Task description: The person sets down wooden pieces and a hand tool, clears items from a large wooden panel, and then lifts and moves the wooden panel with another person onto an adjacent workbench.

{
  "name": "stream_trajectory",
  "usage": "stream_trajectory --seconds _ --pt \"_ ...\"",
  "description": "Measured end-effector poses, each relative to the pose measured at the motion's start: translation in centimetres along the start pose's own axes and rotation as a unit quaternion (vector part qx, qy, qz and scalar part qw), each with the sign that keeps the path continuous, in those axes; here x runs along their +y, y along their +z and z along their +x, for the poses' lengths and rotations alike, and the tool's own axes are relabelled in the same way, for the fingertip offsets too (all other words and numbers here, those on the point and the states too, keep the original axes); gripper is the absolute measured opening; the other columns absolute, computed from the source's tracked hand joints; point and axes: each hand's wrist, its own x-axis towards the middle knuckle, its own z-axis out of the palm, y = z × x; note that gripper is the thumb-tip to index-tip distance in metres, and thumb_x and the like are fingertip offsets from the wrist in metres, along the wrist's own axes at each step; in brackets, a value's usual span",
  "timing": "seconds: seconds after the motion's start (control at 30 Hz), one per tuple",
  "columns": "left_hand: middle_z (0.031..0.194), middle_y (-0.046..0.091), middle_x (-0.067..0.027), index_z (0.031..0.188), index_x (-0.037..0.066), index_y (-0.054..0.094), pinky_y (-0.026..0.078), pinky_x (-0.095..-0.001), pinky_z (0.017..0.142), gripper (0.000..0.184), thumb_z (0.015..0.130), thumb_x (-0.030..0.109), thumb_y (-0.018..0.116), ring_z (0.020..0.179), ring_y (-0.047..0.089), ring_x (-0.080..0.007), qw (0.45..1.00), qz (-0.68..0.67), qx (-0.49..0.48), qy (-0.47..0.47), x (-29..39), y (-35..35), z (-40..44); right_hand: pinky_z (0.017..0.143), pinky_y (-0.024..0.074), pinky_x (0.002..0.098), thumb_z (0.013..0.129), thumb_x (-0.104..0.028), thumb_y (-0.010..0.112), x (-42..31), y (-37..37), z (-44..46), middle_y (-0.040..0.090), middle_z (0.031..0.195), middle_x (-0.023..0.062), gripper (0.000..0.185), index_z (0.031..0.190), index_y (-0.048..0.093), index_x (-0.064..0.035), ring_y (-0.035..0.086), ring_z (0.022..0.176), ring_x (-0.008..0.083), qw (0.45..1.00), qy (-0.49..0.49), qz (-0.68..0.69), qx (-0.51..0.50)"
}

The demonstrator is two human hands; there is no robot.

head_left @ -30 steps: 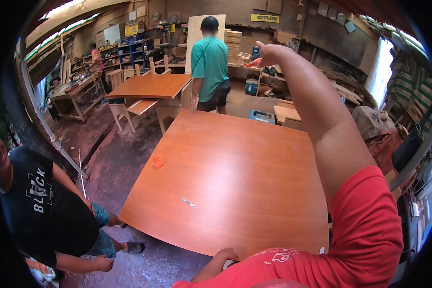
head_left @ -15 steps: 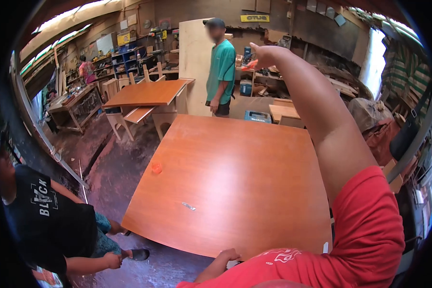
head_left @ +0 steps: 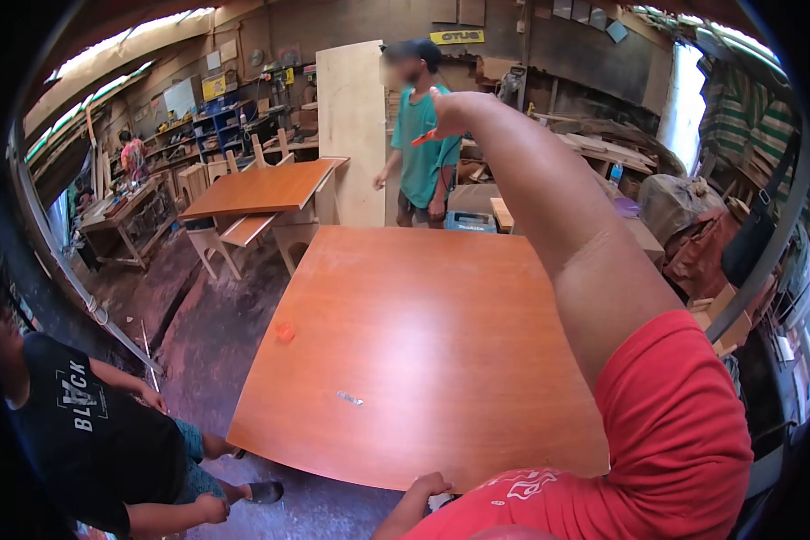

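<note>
A wide, glossy brown wooden panel (head_left: 423, 351) lies flat in front of me. My right arm is raised across its right side, and my right hand (head_left: 454, 112) is closed on a small orange object (head_left: 425, 138), its kind unclear at this size. At the panel's near edge rests my left hand (head_left: 430, 484), its fingers curled; whatever it may hold is hidden. An orange round item (head_left: 284, 331) lies near the panel's left edge. Closer to me is a small silvery strip (head_left: 350, 399).
A person in a green shirt (head_left: 418, 171) stands beyond the panel, and one in a black shirt (head_left: 108, 432) at the left. Behind are another brown panel (head_left: 261, 187) on stands, a pale upright board (head_left: 351, 135) and a teal case (head_left: 471, 221). A workbench (head_left: 130, 211) stands far left.
My raised right hand has shifted left and slightly down in view, now overlapping the green-shirted person. That person has turned and moved an arm outward. My left hand stays at the panel's edge.
</note>
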Motion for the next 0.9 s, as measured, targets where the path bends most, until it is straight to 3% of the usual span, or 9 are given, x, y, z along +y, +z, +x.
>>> stream_trajectory --seconds 0.27,0.67,0.9 --pt "0.118 0.059 -0.0184 0.11 0.001 0.062 0.04 -0.0479 0.095 0.061 0.079 0.054 0.056 0.111 0.056 -0.0335 1.0 0.003 -0.006 0.014 -0.3 0.0 0.2 0.075 0.0505 0.0361 0.072 -0.034 0.073 0.2 1.4 1.9 0.064 0.102 0.0193 0.105 0.146 0.004 -0.0062 0.064 0.092 0.0295 1.0 0.008 0.013 0.016" --pt "0.12 0.058 -0.0185 0.112 0.002 0.061 0.039 -0.0468 0.096 0.061 0.079 0.053 0.057 0.113 0.054 -0.0335 1.0 0.0 -0.013 0.015 0.0 -0.3 0.5 0.071 0.0509 0.0363 0.073 -0.034 0.072 0.3 0.9 1.3 0.065 0.097 0.0181 0.105 0.145 0.002 -0.0022 0.065 0.084 0.0277 0.999 -0.025 -0.017 -0.013" --pt "0.121 0.058 -0.0155 0.114 0.003 0.06 0.041 -0.0464 0.095 0.063 0.079 0.055 0.056 0.112 0.055 -0.0316 1.0 0.006 -0.022 0.01 -0.6 0.4 2.2 0.075 0.0499 0.0372 0.074 -0.034 0.071 1.5 2.6 3.6 0.063 0.105 0.0215 0.105 0.144 0.001 0.0002 0.063 0.093 0.0305 1.0 -0.01 -0.027 0.003"
